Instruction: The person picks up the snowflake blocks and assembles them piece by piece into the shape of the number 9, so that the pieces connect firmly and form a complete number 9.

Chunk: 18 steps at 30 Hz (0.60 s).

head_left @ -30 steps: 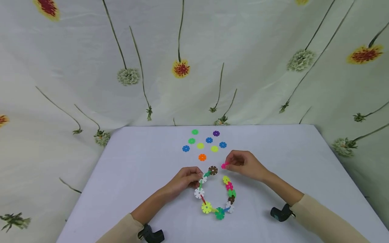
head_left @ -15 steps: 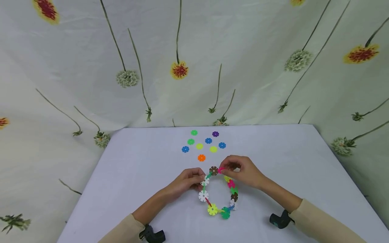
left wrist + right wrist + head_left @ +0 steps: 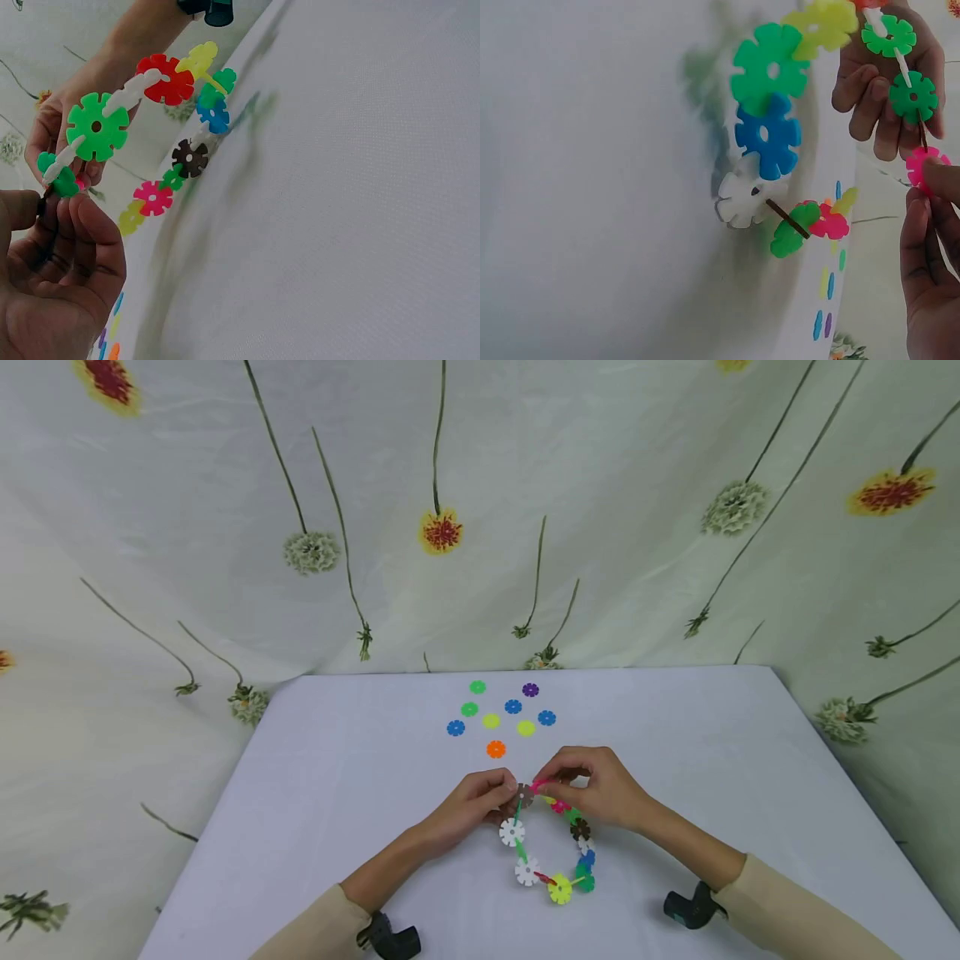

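A curved chain of slotted, flower-shaped plastic discs hangs between my hands, with green, white, red, yellow and blue pieces among them. My left hand [image 3: 480, 800] pinches the brown disc [image 3: 525, 795] at one end of it. With thumb and fingertips my right hand [image 3: 596, 787] pinches a pink disc [image 3: 922, 166]. The pink disc's edge meets the brown one; how deep they interlock cannot be told. A yellow disc [image 3: 845, 201] forms the chain's other end, close under the right hand. In the left wrist view, fingers mostly hide the brown and pink discs.
Loose discs lie beyond my hands on the white table [image 3: 360, 727]: an orange disc [image 3: 496, 749] nearest, then several blue, yellow and green ones, plus a purple disc [image 3: 530, 690]. A flower-printed cloth [image 3: 637, 568] hangs behind the table's far edge.
The right hand has brought the pink disc leftward to the brown disc. My left hand has shifted its grip from near a white disc up to the brown one, and the chain has swung right.
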Each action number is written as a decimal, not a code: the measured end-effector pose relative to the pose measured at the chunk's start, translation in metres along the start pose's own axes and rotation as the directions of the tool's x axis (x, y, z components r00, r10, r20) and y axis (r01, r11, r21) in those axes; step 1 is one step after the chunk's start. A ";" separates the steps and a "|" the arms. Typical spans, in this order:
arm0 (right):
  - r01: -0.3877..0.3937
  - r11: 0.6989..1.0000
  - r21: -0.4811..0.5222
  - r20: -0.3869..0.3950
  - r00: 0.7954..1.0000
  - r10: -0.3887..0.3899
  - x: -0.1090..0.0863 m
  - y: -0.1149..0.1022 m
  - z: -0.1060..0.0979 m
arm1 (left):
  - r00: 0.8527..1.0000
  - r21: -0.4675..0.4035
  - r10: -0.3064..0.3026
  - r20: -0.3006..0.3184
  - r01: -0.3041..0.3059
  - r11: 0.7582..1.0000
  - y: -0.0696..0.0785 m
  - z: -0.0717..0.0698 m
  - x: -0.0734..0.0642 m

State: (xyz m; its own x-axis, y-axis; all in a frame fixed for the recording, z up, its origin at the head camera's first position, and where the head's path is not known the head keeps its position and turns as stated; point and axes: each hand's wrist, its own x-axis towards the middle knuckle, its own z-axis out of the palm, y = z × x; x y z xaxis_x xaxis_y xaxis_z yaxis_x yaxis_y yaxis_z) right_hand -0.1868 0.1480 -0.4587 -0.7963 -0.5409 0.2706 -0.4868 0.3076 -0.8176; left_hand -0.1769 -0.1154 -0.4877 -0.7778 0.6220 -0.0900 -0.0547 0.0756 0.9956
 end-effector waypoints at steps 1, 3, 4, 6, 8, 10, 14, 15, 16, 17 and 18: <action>0.010 1.000 -0.003 0.006 1.000 -0.010 0.000 0.000 0.000 | 1.000 0.023 0.018 0.000 -0.018 1.000 0.000 0.000 0.000; 0.032 0.999 -0.025 0.018 0.999 -0.031 0.000 -0.002 0.000 | 0.998 0.081 0.057 0.009 -0.057 0.995 0.000 0.001 0.001; 0.046 0.998 -0.035 0.025 0.999 -0.045 0.000 -0.003 0.001 | 0.997 0.105 0.070 0.008 -0.071 0.992 0.000 0.001 0.001; 0.071 0.996 -0.060 0.037 0.997 -0.069 0.001 -0.005 0.001 | 0.996 0.151 0.086 -0.001 -0.085 0.985 0.000 0.001 0.002; 0.076 0.994 -0.077 0.048 0.996 -0.073 0.001 -0.007 0.002 | 0.996 0.181 0.095 -0.006 -0.092 0.979 0.000 0.002 0.002; 0.059 0.996 -0.069 0.055 0.997 -0.055 0.000 -0.008 0.003 | 0.996 0.195 0.092 -0.009 -0.089 0.977 0.000 0.002 0.002; -0.008 0.999 -0.052 0.060 0.998 0.012 -0.004 -0.006 0.004 | 0.996 0.198 0.093 0.002 -0.092 0.976 0.002 0.002 0.002; -0.032 0.998 -0.051 0.064 0.997 0.035 -0.005 -0.005 0.004 | 0.996 0.200 0.094 0.001 -0.093 0.975 0.004 0.002 0.002; -0.056 0.997 -0.057 0.072 0.996 0.060 -0.006 -0.004 0.003 | 0.995 0.199 0.096 -0.002 -0.093 0.976 0.005 0.002 0.003; -0.083 0.994 -0.070 0.086 0.992 0.089 -0.007 -0.002 0.002 | 0.995 0.198 0.098 -0.005 -0.095 0.976 0.007 0.002 0.003; -0.123 0.989 -0.079 0.107 0.986 0.131 -0.008 0.000 0.000 | 0.995 0.194 0.099 -0.009 -0.095 0.976 0.008 0.002 0.003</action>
State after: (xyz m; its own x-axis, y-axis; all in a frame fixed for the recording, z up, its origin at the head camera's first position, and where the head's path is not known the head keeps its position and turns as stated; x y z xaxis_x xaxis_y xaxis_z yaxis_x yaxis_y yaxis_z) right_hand -0.1805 0.1520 -0.4613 -0.8101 -0.5767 0.1054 -0.4124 0.4328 -0.8016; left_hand -0.1785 -0.1116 -0.4802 -0.7852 0.6192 0.0090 0.1418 0.1657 0.9759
